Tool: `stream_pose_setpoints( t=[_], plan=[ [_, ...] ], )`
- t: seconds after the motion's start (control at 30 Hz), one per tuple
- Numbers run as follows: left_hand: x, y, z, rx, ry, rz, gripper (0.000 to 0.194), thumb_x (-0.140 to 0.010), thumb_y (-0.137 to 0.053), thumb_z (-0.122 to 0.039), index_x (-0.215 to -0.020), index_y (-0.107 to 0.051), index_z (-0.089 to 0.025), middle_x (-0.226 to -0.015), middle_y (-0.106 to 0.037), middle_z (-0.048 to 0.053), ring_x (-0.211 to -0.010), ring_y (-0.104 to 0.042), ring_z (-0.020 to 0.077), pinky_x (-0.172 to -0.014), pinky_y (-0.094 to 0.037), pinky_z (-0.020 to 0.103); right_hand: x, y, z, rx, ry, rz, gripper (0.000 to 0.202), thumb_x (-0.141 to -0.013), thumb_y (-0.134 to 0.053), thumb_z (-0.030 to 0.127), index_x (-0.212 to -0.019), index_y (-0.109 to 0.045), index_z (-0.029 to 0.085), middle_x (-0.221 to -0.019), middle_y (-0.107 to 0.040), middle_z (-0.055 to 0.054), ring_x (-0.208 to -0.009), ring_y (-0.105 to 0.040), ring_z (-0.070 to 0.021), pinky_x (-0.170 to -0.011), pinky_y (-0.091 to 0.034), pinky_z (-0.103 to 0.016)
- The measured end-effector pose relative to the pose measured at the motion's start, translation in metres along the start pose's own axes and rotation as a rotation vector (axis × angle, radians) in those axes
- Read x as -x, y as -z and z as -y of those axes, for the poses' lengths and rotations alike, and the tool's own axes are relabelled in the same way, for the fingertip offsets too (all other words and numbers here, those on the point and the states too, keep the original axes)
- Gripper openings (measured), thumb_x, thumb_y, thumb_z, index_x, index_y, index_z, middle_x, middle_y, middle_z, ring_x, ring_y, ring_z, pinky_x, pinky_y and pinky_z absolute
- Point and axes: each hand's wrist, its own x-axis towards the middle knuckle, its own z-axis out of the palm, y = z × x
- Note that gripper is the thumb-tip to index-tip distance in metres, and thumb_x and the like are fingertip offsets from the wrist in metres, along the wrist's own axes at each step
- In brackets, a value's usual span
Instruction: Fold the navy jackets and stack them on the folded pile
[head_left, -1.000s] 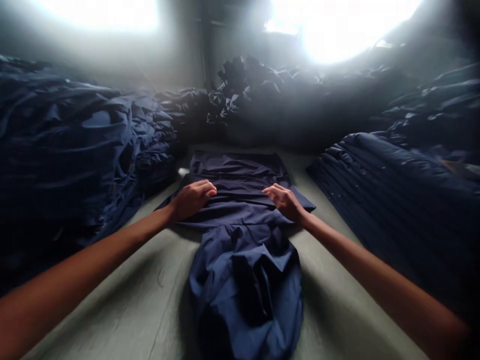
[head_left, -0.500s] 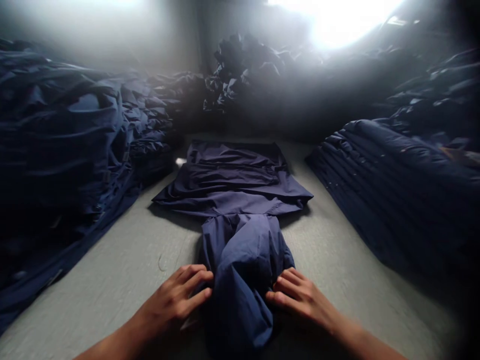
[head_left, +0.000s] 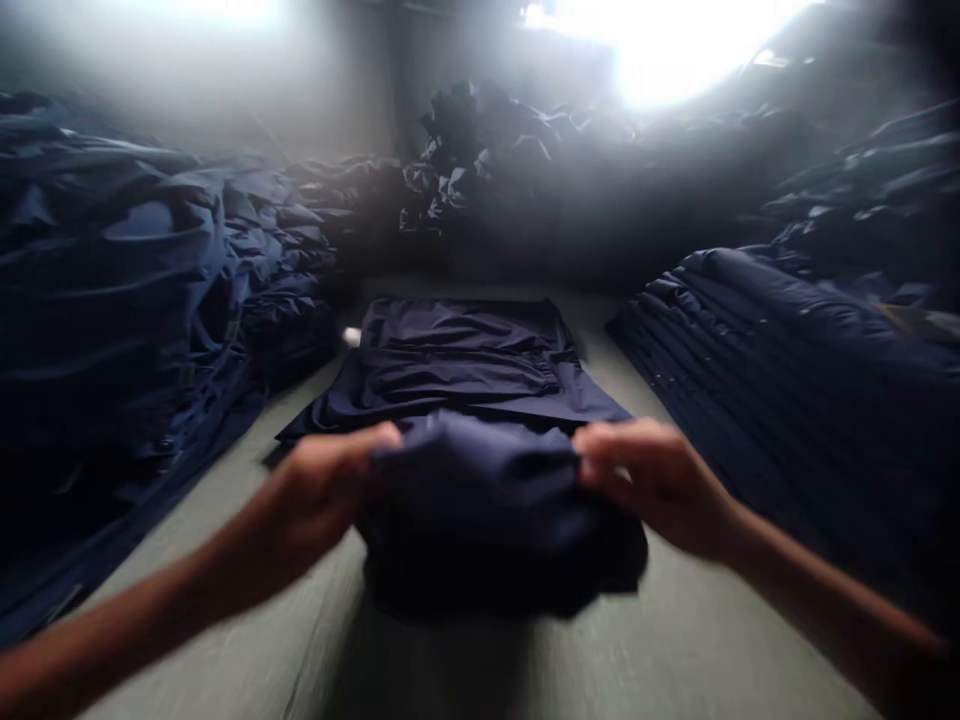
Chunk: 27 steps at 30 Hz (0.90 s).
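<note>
Between my two hands a bunched navy blue garment [head_left: 495, 510] is lifted off the table; its exact kind does not show. My left hand [head_left: 330, 480] pinches its left upper edge, and my right hand [head_left: 645, 470] grips the right upper edge. Both hands are blurred by motion. Just behind the raised cloth, a flat stack of dark navy garments [head_left: 465, 350] lies on the table, its near edge partly hidden by the held piece.
Pale table surface [head_left: 225, 660] extends around the work. Tall piles of navy garments [head_left: 112, 280] stand at left. A long folded stack [head_left: 780, 370] lies at right, and a crumpled heap [head_left: 480, 170] rises at the back under a bright light.
Both hands have moved up and forward, lifting the near garment from the table. They now grip its upper edge, and it hangs bunched below them.
</note>
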Motion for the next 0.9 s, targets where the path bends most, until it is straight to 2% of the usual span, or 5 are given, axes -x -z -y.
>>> stream_pose_setpoints(
  t=[0.17,0.27,0.43,0.63,0.9],
  plan=[
    [-0.168,0.033,0.042,-0.023,0.237,0.029,0.030,-0.100,-0.054,-0.036,-0.105,-0.070,-0.011,-0.079,-0.065,0.000,-0.066,-0.055,0.0102,-0.062,-0.044,0.019,-0.132,0.036,-0.102,0.011,-0.260,-0.277,0.029,-0.101,-0.057,0.043,-0.092,-0.069,0.019,-0.081,-0.063,-0.001,-0.072,-0.054,-0.0138,-0.066,-0.044,-0.025],
    [-0.213,0.027,0.071,-0.195,0.456,-0.135,0.029,-0.098,-0.054,-0.032,-0.115,-0.067,-0.013,-0.095,-0.071,0.006,-0.069,-0.064,0.0140,-0.066,-0.048,0.023,-0.161,0.033,-0.151,0.235,-0.440,-0.440,0.026,-0.102,-0.047,0.032,-0.106,-0.069,0.019,-0.096,-0.068,-0.006,-0.079,-0.058,-0.0167,-0.074,-0.049,-0.029],
    [-0.191,-0.009,0.080,-0.359,0.299,-0.037,0.040,-0.095,-0.056,-0.053,-0.116,-0.067,-0.021,-0.103,-0.075,0.008,-0.089,-0.071,0.0231,-0.083,-0.051,0.032,-0.132,-0.001,-0.169,0.432,-0.283,-0.347,0.028,-0.099,-0.056,0.038,-0.117,-0.068,0.022,-0.109,-0.067,-0.007,-0.089,-0.064,-0.0191,-0.086,-0.052,-0.034],
    [-0.159,-0.051,0.077,-0.471,0.359,0.146,0.061,-0.090,-0.060,-0.056,-0.141,-0.052,-0.025,-0.142,-0.061,0.012,-0.120,-0.065,0.0325,-0.093,-0.052,0.040,-0.106,-0.031,-0.172,0.574,-0.432,-0.264,0.044,-0.095,-0.065,0.041,-0.135,-0.060,0.024,-0.117,-0.068,-0.009,-0.097,-0.067,-0.0234,-0.083,-0.052,-0.035],
    [-0.160,-0.025,0.098,-0.411,0.379,0.258,0.064,-0.085,-0.060,-0.042,-0.147,-0.050,-0.025,-0.105,-0.074,0.005,-0.096,-0.071,0.0270,-0.077,-0.049,0.033,-0.097,-0.024,-0.195,0.470,-0.646,-0.107,0.047,-0.092,-0.066,0.043,-0.136,-0.063,0.027,-0.100,-0.072,-0.006,-0.094,-0.069,-0.0262,-0.082,-0.051,-0.035]
  ],
)
